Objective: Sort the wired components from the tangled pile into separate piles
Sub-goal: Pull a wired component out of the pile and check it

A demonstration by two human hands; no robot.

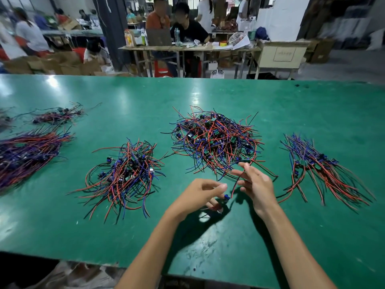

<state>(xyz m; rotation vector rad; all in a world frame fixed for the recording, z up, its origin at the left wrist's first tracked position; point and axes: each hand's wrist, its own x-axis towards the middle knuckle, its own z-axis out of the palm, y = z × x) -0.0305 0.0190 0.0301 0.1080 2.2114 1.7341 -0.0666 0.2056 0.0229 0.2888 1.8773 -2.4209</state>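
The tangled pile (216, 142) of red, blue and black wires with small green boards lies in the middle of the green table (145, 97). Just in front of it, my left hand (200, 195) curls round a small blue component with red wires (226, 197). My right hand (256, 182) is beside it with fingers spread; a red-black wire (239, 178) from the pile runs through its fingers, and a small green board (245, 159) sits at its fingertip. A sorted pile (127, 174) lies to the left, and a straighter sorted bundle (320, 174) to the right.
Two more wire bundles lie at the far left, one large (27, 153) and one small (56, 116). The table's near edge (83, 260) runs below my forearms. Beyond the far edge, people sit at a desk (183, 47) among cardboard boxes.
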